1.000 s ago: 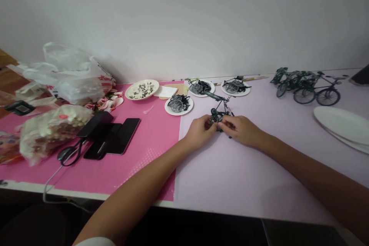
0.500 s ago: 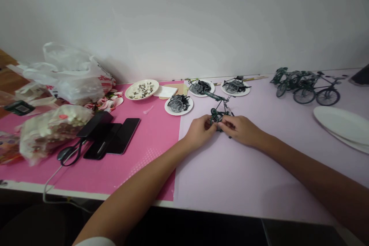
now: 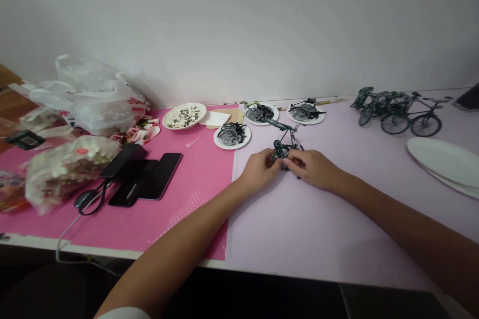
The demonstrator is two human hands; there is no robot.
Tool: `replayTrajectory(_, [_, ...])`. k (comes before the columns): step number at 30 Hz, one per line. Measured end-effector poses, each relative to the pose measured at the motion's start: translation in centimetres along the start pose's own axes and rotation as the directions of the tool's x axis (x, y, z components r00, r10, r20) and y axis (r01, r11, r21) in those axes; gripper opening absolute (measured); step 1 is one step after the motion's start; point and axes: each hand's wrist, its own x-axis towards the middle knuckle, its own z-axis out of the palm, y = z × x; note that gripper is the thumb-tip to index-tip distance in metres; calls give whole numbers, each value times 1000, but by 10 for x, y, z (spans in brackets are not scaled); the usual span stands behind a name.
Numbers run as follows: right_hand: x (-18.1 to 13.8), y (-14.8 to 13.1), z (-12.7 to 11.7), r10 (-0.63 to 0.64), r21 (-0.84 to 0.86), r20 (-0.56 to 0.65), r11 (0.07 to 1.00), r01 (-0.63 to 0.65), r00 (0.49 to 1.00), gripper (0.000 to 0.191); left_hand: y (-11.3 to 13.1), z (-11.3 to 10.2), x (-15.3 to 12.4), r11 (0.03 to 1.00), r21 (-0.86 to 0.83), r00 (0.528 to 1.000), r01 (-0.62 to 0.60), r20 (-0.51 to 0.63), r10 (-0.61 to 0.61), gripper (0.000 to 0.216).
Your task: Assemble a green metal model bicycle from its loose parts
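A small dark green model bicycle is between my hands on the lilac part of the table, its frame tilted. My left hand grips it low at the left, by a wheel. From the right, my right hand pinches it near the same wheel, thumb close to the left thumb. Fingertips hide part of the wheel. Just beyond are white plates with dark bicycle parts: one plate with wheels, another plate with black pieces, and a third plate holding thin parts.
Several finished-looking model bicycles stand at the back right, above stacked white plates. On the pink left side lie phones, a black box with a cable, plastic bags and a bowl of small pieces. A wall closes off the back.
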Motion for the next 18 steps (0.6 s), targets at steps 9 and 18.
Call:
replayTrajectory(9, [0,0,0,0,2,6,1000,0,1000,35,1,0,0,1000,1,1000,-6,2,6,22])
replayTrajectory(18, [0,-1,-1,4,1,6,1000,-4,1000,35,0,0,0,1000,4,1000,0,2,0,22])
